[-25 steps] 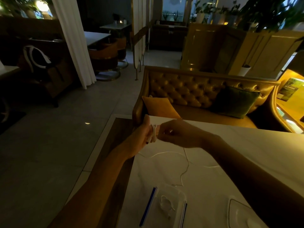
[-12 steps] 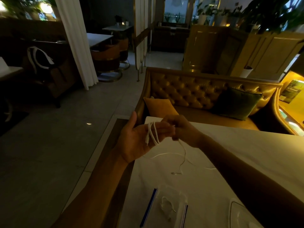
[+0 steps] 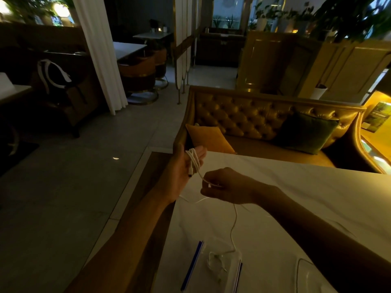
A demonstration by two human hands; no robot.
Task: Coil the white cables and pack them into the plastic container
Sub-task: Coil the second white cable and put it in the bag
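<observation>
white cable (image 3: 195, 163) looped round straight l hand (image 3: 179, 168) fingers (image 3: 201, 150), palm up, r hand (image 3: 225, 187) pinches end

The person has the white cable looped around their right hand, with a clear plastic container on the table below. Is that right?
Not quite. The head view shows the white cable looped around the left hand; the right hand only pinches its loose strand. The clear plastic container does sit on the table below.
</observation>
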